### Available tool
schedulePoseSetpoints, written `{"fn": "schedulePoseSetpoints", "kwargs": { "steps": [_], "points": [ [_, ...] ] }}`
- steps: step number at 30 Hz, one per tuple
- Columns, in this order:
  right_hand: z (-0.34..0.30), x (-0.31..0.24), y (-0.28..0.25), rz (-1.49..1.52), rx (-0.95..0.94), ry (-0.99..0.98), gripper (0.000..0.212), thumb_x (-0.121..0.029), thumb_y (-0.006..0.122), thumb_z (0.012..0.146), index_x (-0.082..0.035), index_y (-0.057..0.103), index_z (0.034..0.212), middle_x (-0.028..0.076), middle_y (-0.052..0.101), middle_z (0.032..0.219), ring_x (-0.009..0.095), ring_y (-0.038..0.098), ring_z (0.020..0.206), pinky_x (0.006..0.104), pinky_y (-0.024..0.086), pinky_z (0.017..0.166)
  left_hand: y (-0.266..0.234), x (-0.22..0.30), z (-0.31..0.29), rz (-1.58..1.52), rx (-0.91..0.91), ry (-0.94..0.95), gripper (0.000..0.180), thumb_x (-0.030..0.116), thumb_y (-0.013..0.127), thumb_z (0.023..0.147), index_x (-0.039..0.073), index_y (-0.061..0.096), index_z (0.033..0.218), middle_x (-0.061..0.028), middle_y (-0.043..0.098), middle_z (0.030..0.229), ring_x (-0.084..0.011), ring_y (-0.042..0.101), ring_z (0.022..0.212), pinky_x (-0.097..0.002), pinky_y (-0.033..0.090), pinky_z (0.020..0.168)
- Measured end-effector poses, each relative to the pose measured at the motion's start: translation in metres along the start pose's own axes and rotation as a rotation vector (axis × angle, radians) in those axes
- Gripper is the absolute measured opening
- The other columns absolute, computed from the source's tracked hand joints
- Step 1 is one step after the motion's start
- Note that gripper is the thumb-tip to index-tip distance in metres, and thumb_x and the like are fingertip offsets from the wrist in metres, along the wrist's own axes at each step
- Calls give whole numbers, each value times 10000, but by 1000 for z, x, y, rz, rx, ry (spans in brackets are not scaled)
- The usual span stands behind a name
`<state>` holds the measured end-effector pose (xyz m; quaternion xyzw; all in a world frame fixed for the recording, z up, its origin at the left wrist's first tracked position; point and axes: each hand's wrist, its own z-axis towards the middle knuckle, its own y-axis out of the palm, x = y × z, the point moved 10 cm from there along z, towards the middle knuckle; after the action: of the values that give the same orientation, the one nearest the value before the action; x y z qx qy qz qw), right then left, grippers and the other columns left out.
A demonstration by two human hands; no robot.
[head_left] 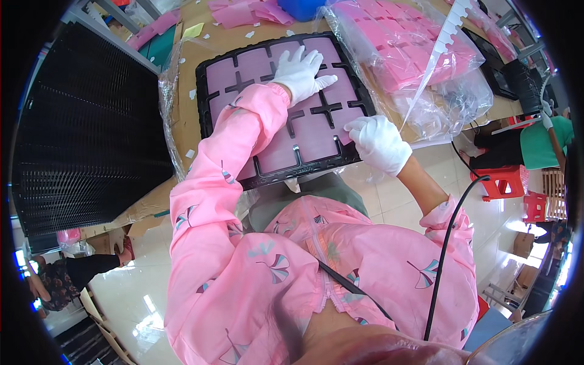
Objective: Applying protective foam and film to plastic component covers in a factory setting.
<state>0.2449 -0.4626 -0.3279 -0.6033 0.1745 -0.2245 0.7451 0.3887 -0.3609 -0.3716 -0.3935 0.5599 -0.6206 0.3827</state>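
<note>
A black plastic tray [204, 109] with cross-shaped dividers lies on the table in front of me, its near edge close to my body. Pale purple-pink sheet pieces [277, 149] fill its compartments. My left hand [298, 76], in a white glove, rests on the upper middle of the tray with its fingers spread. At the tray's right edge, near the close corner, is my right hand [380, 145], also gloved in white. Its fingers are curled together against a sheet's edge; whatever they pinch is hidden.
A tall stack of black trays [91, 128] stands left. Clear plastic bagging [453, 100] with pink sheets [395, 52] lies right, crossed by a white toothed strip [438, 52]. A blue object [301, 7] sits at the back. A black cable [450, 243] hangs at right; people work nearby.
</note>
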Motion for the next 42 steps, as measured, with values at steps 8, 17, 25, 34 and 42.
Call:
{"fn": "schedulePoseSetpoints", "kwargs": {
  "steps": [8, 17, 25, 34, 42],
  "points": [
    [-1, 6, 2, -20, -30, 64, 159, -100, 551, 686, -47, 626, 816, 81, 643, 814, 249, 633, 760, 364, 496, 652, 4, 2, 8, -24, -41, -8, 786, 649, 283, 896, 61, 325, 1416, -110, 299, 1484, -326, 187, 1394, -489, 130, 1124],
    [36, 12, -44, 377, 260, 82, 234, -139, 551, 773, 19, 602, 938, 167, 632, 952, 378, 602, 855, 439, 491, 765, 2, -4, 10, -138, 140, 42, 717, 622, 313, 904, 48, 448, 1312, -105, 410, 1404, -355, 292, 1340, -505, 230, 1056],
    [125, 82, 43, 93, 160, 199, 431, -333, 495, 900, 43, 576, 1094, 224, 568, 1140, 371, 522, 1086, 416, 410, 946, -45, -46, -76, -44, 209, -44, 589, 481, 483, 892, -2, 466, 1228, -189, 476, 1306, -384, 391, 1259, -438, 324, 1014],
    [137, 97, 77, 23, -115, 336, 558, -435, 451, 920, 56, 553, 1165, 233, 427, 1346, 372, 412, 1239, 403, 319, 1052, -24, -122, -142, 17, 224, -211, 699, 552, 441, 892, -43, 454, 1259, -216, 463, 1317, -357, 389, 1263, -429, 295, 1050],
    [158, 133, 95, 7, -115, 356, 617, -474, 431, 917, 63, 534, 1203, 246, 384, 1385, 380, 379, 1265, 404, 315, 1060, -16, -141, -112, -72, 183, -222, 777, 588, 476, 858, -69, 424, 1269, -253, 445, 1318, -363, 393, 1259, -421, 317, 1052]
  ]
}}
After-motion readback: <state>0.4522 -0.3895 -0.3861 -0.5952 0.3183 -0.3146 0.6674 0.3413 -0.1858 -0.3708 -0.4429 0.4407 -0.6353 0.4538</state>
